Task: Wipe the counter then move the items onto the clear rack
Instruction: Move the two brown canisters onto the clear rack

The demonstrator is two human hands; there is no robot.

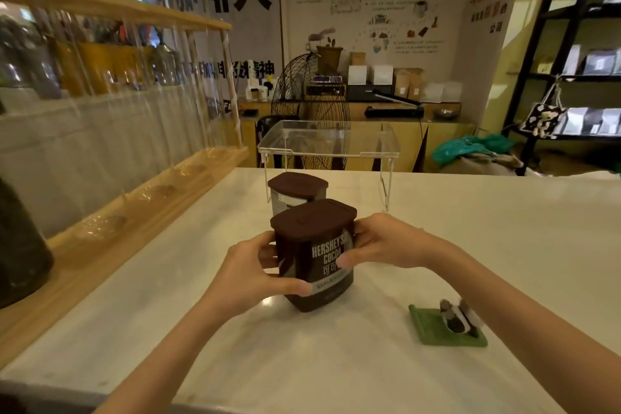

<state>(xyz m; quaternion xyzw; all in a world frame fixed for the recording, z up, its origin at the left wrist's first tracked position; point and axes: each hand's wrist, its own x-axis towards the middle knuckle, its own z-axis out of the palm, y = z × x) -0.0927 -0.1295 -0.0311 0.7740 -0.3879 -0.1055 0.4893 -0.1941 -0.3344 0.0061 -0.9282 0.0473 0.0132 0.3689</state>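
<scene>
A brown Hershey's cocoa tub [319,262] with a brown lid stands near the middle of the white counter [470,245]. My left hand [255,274] grips its left side and my right hand [379,244] grips its right side. Just behind it a second cocoa tub [292,193] stands on the counter, under the front edge of the clear rack [331,144]. That rack sits at the counter's far edge on thin clear legs, with nothing on its top.
A green cloth [433,329] lies flat on the counter at the right, with a small dark and white object [458,318] on it. A wooden shelf frame with clear panels [141,185] runs along the left. A dark jar [20,245] stands at far left.
</scene>
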